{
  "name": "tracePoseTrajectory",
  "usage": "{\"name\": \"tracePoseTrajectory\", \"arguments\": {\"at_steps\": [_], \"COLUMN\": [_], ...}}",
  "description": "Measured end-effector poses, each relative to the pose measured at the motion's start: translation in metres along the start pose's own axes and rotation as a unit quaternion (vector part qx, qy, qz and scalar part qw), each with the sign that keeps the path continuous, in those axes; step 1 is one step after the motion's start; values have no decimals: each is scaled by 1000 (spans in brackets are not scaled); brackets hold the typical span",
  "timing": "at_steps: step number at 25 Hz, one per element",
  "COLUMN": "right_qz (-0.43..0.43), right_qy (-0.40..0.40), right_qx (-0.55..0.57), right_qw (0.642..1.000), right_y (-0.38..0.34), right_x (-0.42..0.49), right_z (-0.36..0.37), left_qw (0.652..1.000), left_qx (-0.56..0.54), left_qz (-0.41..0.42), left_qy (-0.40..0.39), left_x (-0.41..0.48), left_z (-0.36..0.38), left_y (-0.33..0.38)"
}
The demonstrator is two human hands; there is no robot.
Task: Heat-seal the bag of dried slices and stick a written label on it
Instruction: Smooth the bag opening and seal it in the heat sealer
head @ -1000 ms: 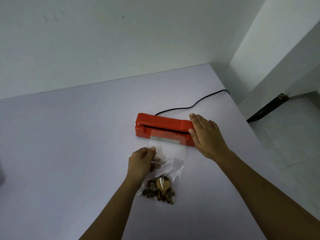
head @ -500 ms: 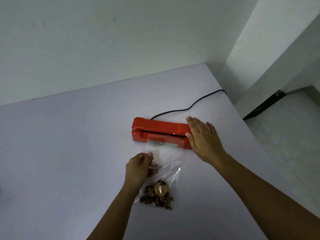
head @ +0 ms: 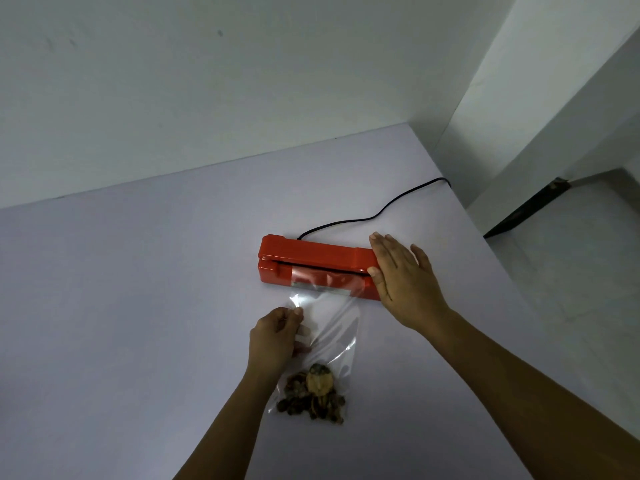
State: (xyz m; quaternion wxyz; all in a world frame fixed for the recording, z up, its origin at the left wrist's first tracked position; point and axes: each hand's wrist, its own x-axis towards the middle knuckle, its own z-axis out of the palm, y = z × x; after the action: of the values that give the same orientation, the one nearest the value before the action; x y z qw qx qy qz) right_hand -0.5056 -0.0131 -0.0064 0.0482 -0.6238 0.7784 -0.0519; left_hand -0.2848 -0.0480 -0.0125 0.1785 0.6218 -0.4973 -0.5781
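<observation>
A red heat sealer [head: 311, 252] lies across the pale table [head: 138, 306]. Its lid is down on the mouth of a clear plastic bag [head: 332, 327]. The bag stretches toward me, with brown dried slices [head: 315, 393] heaped at its near end. My right hand [head: 403, 282] lies flat with straight fingers on the sealer's right end. My left hand [head: 277, 336] pinches the bag's left edge, a little below the sealer. No label is in view.
A black power cord [head: 377, 211] runs from the sealer's back to the table's far right corner. The table's right edge drops to a tiled floor [head: 571, 271]. White walls stand close behind and to the right.
Both hands and the bag stay in the same places. Only the camera view has shifted slightly.
</observation>
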Motion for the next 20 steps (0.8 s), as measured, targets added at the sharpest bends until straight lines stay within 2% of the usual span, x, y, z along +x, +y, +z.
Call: {"name": "tracePoseTrajectory", "arguments": {"at_steps": [12, 20], "right_qz": [-3, 0], "right_qy": [7, 4], "right_qx": [-1, 0], "right_qw": [1000, 1000], "right_y": [0, -1], "right_x": [1, 0], "right_z": [0, 0], "left_qw": [999, 1000], "left_qx": [-33, -12], "left_qz": [-5, 4], "left_qy": [4, 6], "left_x": [-3, -3], "left_z": [0, 1], "left_y": [3, 4]}}
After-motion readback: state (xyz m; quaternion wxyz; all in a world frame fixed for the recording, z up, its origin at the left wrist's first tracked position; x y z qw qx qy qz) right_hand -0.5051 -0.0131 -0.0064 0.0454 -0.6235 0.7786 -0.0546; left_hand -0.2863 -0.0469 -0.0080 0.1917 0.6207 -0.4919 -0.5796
